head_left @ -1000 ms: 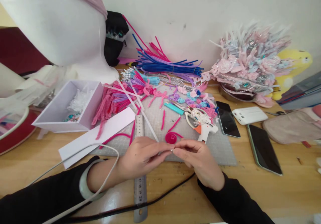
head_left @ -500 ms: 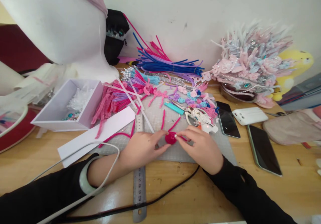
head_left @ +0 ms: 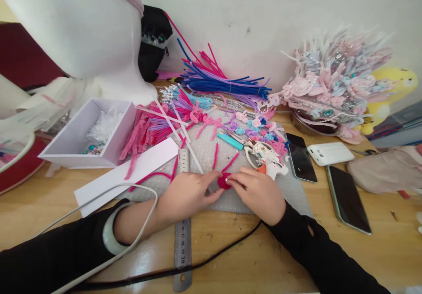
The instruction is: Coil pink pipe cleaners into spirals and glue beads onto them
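Observation:
A magenta pipe-cleaner coil [head_left: 223, 181], wound into a small flat disc, is held just above the grey cutting mat [head_left: 201, 151]. Thumb and fingers of my left hand [head_left: 193, 193] grip its left edge. On the other side my right hand [head_left: 260, 194] pinches at the coil's right part, fingertips over its face. A small white dot, perhaps a bead, shows at those fingertips. Loose magenta pipe-cleaner pieces [head_left: 216, 157] lie just beyond. The steel ruler [head_left: 182, 254] passes under my left forearm.
Scissors [head_left: 252, 155], a turquoise-handled tool [head_left: 230, 140] and small fuzzy flowers [head_left: 252, 131] lie ahead. Bundled pipe cleaners [head_left: 227, 85] rest by the wall. At left stands a white box [head_left: 79, 155]; at right, phones [head_left: 347, 199]. A white cable [head_left: 145, 237] crosses my left forearm.
My right hand has moved slightly left, its fingertips now further over the coil. My left hand keeps its grip. The whole view has shifted a little.

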A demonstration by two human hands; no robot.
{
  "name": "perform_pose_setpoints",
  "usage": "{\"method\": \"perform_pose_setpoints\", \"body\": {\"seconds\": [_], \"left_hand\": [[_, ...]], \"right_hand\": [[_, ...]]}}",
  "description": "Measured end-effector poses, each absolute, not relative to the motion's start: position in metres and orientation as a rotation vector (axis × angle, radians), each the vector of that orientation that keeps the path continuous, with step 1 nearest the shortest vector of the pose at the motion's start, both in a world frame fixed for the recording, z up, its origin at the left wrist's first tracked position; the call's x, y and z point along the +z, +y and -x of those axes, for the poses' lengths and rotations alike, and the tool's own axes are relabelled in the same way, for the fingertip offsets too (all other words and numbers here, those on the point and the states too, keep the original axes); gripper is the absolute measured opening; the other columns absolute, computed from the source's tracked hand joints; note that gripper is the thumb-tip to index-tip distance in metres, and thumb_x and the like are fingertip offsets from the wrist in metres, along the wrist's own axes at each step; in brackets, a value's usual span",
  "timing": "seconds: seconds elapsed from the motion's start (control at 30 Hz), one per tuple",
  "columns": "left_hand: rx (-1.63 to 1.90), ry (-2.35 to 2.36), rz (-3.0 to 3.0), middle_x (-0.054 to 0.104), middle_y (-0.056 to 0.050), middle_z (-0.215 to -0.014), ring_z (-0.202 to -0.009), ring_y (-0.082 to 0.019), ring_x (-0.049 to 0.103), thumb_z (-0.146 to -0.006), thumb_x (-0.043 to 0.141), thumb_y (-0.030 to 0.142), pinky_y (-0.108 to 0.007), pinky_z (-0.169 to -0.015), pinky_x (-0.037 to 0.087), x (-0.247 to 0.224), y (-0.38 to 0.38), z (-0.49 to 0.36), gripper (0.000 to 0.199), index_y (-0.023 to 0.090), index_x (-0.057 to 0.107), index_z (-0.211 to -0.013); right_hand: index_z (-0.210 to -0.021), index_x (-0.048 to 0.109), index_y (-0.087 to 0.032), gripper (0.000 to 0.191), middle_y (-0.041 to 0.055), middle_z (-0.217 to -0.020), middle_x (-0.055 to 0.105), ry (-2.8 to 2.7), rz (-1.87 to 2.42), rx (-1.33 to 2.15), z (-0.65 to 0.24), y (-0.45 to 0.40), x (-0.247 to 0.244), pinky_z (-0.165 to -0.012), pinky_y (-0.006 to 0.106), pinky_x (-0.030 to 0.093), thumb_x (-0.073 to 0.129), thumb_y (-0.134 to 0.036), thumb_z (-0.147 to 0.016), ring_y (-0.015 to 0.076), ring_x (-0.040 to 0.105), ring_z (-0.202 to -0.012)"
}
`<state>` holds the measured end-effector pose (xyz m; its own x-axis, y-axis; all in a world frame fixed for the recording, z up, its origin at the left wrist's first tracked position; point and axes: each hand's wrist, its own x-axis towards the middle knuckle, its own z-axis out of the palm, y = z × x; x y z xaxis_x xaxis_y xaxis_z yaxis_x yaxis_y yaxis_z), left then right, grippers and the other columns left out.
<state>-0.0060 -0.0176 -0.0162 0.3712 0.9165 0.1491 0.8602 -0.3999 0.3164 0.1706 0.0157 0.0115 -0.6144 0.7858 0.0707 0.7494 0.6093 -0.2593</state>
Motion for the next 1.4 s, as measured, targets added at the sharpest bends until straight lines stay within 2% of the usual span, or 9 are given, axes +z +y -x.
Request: {"method": "perform_pose_setpoints", "body": {"seconds": [0.47, 0.77, 1.4], "left_hand": [[0.411, 1.607, -2.437, 0.062, 0.001, -0.058, -0.05, -0.014, 0.058, -0.08, 0.038, 0.04, -0.022, -0.047, 0.039, -0.014, -0.017, 0.006, 0.031, 0.021, 0.052, -0.1], [0.398, 1.633, -2.432, 0.063, 0.001, -0.059, -0.051, -0.015, 0.059, -0.079, 0.038, 0.039, -0.023, -0.048, 0.039, -0.014, -0.017, 0.005, 0.03, 0.022, 0.054, -0.098], [0.33, 1.633, -2.444, 0.066, 0.0, -0.063, -0.056, -0.017, 0.061, -0.08, 0.036, 0.04, -0.024, -0.049, 0.04, -0.015, -0.016, 0.005, 0.03, 0.023, 0.053, -0.097]], "right_hand": [[-0.095, 0.062, -0.019, 0.028, 0.0033, -0.072, 0.058, -2.597, 1.214, 0.286, -0.177, 0.007, 0.02, -0.061, 0.023, 0.037, 0.038, -0.025, -0.083, 0.0119, 0.053, -0.064], [-0.093, 0.063, -0.022, 0.026, 0.0, -0.065, 0.056, -2.691, 1.165, 0.087, -0.181, 0.004, 0.007, -0.052, 0.022, 0.031, 0.04, -0.025, -0.081, 0.0095, 0.051, -0.058], [-0.098, 0.061, -0.022, 0.028, -0.0003, -0.064, 0.054, -2.753, 1.088, -0.011, -0.179, 0.003, 0.006, -0.049, 0.024, 0.027, 0.038, -0.026, -0.082, 0.0088, 0.05, -0.056]]}}
